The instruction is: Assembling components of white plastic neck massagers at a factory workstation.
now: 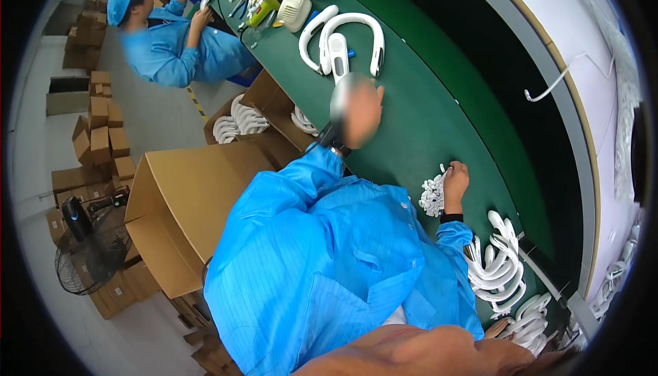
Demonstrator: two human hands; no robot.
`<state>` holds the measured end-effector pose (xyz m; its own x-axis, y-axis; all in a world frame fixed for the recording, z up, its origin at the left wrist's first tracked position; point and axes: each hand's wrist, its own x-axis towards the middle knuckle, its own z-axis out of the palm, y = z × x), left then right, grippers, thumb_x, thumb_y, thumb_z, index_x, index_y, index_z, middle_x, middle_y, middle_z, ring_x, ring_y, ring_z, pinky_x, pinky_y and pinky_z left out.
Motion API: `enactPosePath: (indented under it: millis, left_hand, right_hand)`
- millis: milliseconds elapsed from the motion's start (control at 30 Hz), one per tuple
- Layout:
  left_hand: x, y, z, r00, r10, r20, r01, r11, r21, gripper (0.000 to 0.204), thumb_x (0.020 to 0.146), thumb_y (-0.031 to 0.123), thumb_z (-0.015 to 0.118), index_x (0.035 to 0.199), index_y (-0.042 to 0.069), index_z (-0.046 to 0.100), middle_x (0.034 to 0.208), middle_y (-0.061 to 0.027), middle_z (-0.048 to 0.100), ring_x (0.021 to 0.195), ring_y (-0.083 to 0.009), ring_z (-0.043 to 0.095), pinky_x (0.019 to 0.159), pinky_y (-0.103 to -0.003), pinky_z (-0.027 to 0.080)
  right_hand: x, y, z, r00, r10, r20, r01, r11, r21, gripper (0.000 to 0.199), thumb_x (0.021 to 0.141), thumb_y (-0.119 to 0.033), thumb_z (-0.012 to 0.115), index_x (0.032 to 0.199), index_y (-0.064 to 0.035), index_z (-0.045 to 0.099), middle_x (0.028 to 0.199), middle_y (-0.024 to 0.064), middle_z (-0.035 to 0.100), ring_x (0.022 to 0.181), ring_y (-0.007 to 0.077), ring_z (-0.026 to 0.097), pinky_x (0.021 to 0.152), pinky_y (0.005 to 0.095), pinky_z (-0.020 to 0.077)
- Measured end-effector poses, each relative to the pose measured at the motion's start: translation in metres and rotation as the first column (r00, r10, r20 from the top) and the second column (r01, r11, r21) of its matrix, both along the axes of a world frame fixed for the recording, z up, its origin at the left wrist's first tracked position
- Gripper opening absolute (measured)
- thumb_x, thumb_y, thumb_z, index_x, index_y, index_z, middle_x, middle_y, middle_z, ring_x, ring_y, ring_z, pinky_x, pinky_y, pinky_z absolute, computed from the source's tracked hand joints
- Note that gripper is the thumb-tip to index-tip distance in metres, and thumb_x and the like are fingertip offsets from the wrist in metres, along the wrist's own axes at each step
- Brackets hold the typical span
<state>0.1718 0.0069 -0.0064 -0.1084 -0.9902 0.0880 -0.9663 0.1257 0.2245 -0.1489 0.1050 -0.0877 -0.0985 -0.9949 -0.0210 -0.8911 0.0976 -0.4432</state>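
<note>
My left hand (361,114), partly blurred, is closed around a white curved plastic part (338,52) with a rounded, slotted end. Just beyond it on the green bench (418,122) lie white U-shaped bands (370,23) of the same look, with a small blue piece beside them. Over to the right, my right hand (456,180) has its fingertips pinched together on a small white piece (443,168). Next to those fingers is a loose pile of small white pieces (432,196).
Several white curved bands (500,266) are stacked at the near right. A yellow-green power tool (264,11) and a cream-coloured device (295,9) sit at the far end. Cardboard boxes (199,204) and a black fan (89,252) stand left; a co-worker (178,40) works farther along.
</note>
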Motion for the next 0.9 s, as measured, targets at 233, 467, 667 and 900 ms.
enactPosePath:
  millis: [233,467,667,900]
  left_hand:
    - [0.064,0.021,-0.037,0.909,0.336,0.245,-0.353,0.935,0.028,0.006,0.080,0.012,0.053,0.084,0.008,0.054,0.071,-0.0082,0.057,0.059,-0.0281,0.062,0.053,-0.038,0.049]
    - [0.123,0.033,0.044,0.999,-0.054,-0.007,0.054,0.998,0.019,0.026,0.079,0.017,0.061,0.102,0.006,0.057,0.077,-0.0094,0.058,0.065,-0.0289,0.060,0.054,-0.039,0.047]
    - [0.150,0.031,0.061,0.991,-0.103,-0.086,0.088,0.983,-0.163,0.031,0.076,0.014,0.064,0.106,0.008,0.058,0.085,-0.0082,0.062,0.066,-0.0270,0.061,0.056,-0.036,0.048]
    - [0.178,0.038,0.059,0.774,-0.005,-0.633,-0.181,0.957,-0.228,0.030,0.076,0.003,0.065,0.106,0.003,0.063,0.095,-0.0122,0.066,0.075,-0.0222,0.065,0.063,-0.029,0.050]
  right_hand:
    - [0.016,-0.015,0.035,0.997,0.031,-0.077,-0.030,0.999,0.013,0.015,0.073,-0.005,0.063,0.089,-0.0040,0.063,0.092,0.0136,0.062,0.080,0.0320,0.060,0.070,0.0396,0.0484]
    - [0.098,-0.070,0.103,0.949,0.244,0.198,-0.192,0.950,-0.246,0.018,0.077,-0.006,0.062,0.094,-0.0024,0.062,0.097,0.0148,0.062,0.086,0.0320,0.060,0.073,0.0368,0.0494]
    - [0.241,-0.138,0.113,0.719,0.627,0.299,-0.496,0.765,-0.411,0.019,0.077,-0.005,0.061,0.095,-0.0030,0.060,0.096,0.0139,0.061,0.087,0.0323,0.059,0.074,0.0380,0.0487]
    - [0.331,-0.193,0.060,0.709,0.565,0.423,-0.478,0.825,-0.301,0.022,0.075,-0.001,0.056,0.097,-0.0033,0.058,0.096,0.0132,0.061,0.087,0.0331,0.058,0.076,0.0397,0.0470]
